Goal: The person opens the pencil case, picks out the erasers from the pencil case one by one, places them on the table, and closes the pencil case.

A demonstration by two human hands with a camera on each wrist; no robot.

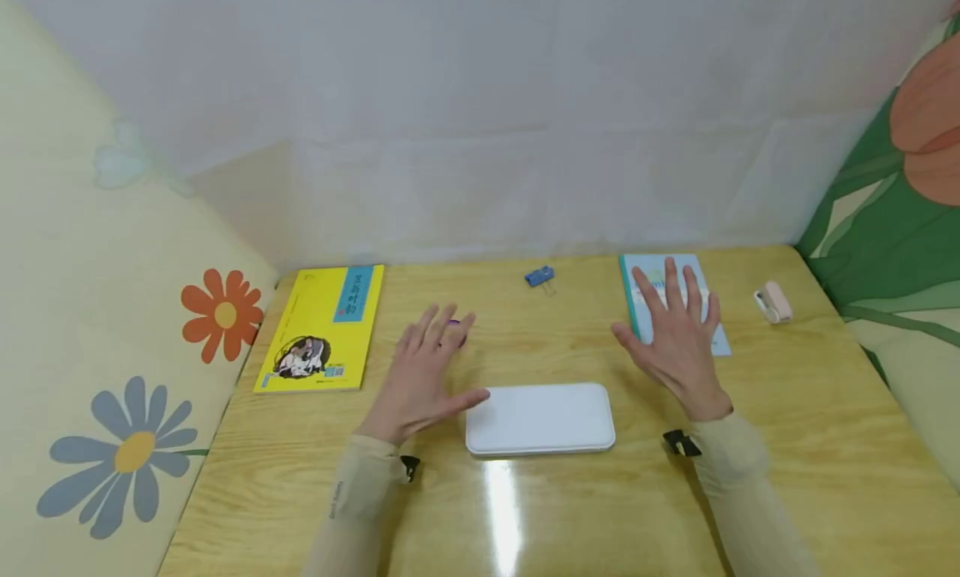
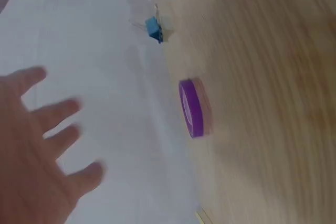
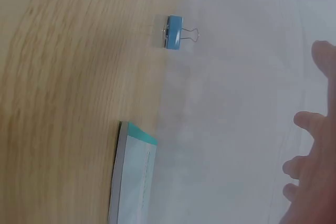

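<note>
Yellow book (image 1: 318, 318) left — blue clip (image 1: 539, 276) beyond case (image 1: 540, 418)

place: a tabletop nook for study or desk work; home or office, i cannot tell
table (image 1: 637, 502): wood-grained, in front of me
backdrop (image 1: 427, 143): a pale, creased sheet facing me
sides: flower-printed coverings (image 1: 112, 327) to my left and right
desk goods: i see a yellow book (image 1: 318, 327), a light-blue book (image 3: 136, 177), a blue binder clip (image 1: 539, 276)

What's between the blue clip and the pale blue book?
Nothing: bare tabletop separates the blue clip from the pale blue book, as the head and right wrist views show.
</note>
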